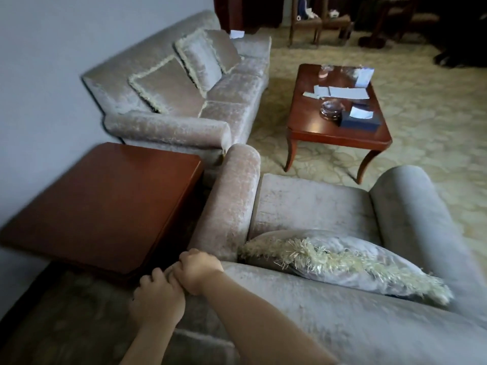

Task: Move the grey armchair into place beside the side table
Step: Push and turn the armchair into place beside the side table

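The grey velvet armchair [313,206] fills the lower right, seen from behind its backrest, with a fringed cushion [350,262] lying on its seat. Its left armrest stands close beside the square reddish wooden side table [100,204]. Both my hands are at the back left corner of the chair, where backrest meets armrest. My left hand [155,301] grips the corner from the outer side with curled fingers. My right hand [196,270] curls over the top edge right next to it; the two hands touch.
A matching grey sofa [184,93] with fringed cushions runs along the wall behind the side table. A wooden coffee table [337,106] with papers, a glass dish and a box stands on the patterned carpet. Dark chairs stand at the far back.
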`<state>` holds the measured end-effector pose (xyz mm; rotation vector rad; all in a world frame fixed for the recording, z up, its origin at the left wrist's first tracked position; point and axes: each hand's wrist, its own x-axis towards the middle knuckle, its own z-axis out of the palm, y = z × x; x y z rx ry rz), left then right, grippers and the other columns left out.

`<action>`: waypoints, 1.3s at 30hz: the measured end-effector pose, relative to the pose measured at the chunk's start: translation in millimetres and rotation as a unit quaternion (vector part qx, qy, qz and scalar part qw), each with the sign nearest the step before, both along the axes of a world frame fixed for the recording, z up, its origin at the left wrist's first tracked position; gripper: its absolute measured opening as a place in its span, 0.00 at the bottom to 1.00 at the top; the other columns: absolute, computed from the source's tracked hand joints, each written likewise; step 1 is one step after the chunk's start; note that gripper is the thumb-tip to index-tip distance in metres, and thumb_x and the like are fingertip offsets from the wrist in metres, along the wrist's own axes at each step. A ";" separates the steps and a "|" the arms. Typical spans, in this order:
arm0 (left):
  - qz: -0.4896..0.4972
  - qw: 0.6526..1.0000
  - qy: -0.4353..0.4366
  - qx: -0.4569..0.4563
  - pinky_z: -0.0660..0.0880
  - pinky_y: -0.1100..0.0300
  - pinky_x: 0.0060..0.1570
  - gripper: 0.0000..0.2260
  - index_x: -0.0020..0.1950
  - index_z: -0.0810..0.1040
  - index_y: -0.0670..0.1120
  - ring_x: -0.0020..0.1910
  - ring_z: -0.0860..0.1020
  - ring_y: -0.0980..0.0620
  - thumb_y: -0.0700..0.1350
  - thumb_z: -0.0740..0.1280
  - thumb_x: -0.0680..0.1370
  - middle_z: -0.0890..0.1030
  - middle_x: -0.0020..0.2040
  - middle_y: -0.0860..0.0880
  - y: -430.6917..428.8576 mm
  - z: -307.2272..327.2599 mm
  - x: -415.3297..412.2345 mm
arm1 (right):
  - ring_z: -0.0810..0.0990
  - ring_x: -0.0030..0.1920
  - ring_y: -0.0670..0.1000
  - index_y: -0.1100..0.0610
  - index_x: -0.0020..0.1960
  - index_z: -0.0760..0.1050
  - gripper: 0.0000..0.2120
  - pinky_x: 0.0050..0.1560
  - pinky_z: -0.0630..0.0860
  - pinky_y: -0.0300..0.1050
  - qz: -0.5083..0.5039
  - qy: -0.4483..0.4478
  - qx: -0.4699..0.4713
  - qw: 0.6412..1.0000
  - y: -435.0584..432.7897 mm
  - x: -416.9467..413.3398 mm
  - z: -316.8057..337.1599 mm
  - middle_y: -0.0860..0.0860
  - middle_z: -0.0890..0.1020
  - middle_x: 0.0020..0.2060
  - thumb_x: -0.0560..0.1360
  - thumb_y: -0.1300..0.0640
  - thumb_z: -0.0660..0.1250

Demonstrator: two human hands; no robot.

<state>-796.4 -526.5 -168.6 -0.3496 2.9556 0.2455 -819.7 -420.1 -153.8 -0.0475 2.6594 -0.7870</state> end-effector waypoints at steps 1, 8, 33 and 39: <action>-0.007 1.000 0.007 -0.009 0.72 0.51 0.49 0.15 0.57 0.71 0.43 0.54 0.74 0.39 0.52 0.53 0.79 0.74 0.58 0.40 1.7 2.7 0.7 | 0.72 0.57 0.62 0.59 0.60 0.71 0.21 0.54 0.69 0.54 0.001 0.006 0.013 1.000 6.0 5.9 1.1 0.60 0.73 0.59 0.78 0.46 0.52; -0.102 0.994 0.035 -0.023 0.56 0.44 0.68 0.24 0.69 0.66 0.45 0.72 0.56 0.41 0.53 0.61 0.76 0.63 0.72 0.43 72.5 20.2 33.6 | 0.71 0.60 0.62 0.61 0.62 0.69 0.21 0.58 0.68 0.54 -0.051 0.056 0.062 0.995 79.1 75.3 1.1 0.61 0.72 0.61 0.79 0.48 0.52; -0.257 0.964 0.070 0.001 0.51 0.45 0.70 0.28 0.74 0.61 0.50 0.74 0.57 0.47 0.59 0.50 0.76 0.63 0.74 0.49 429.2 5.2 293.5 | 0.71 0.60 0.56 0.53 0.60 0.68 0.19 0.57 0.68 0.48 -0.074 -0.014 0.160 0.984 507.4 401.9 2.5 0.53 0.71 0.60 0.78 0.43 0.52; -0.242 0.968 0.061 -0.020 0.59 0.43 0.67 0.30 0.70 0.68 0.51 0.70 0.66 0.47 0.61 0.48 0.73 0.70 0.70 0.48 428.9 1.6 292.6 | 0.71 0.63 0.52 0.49 0.64 0.66 0.22 0.60 0.67 0.45 0.011 -0.029 0.115 0.993 535.5 390.3 -12.5 0.50 0.70 0.62 0.78 0.38 0.49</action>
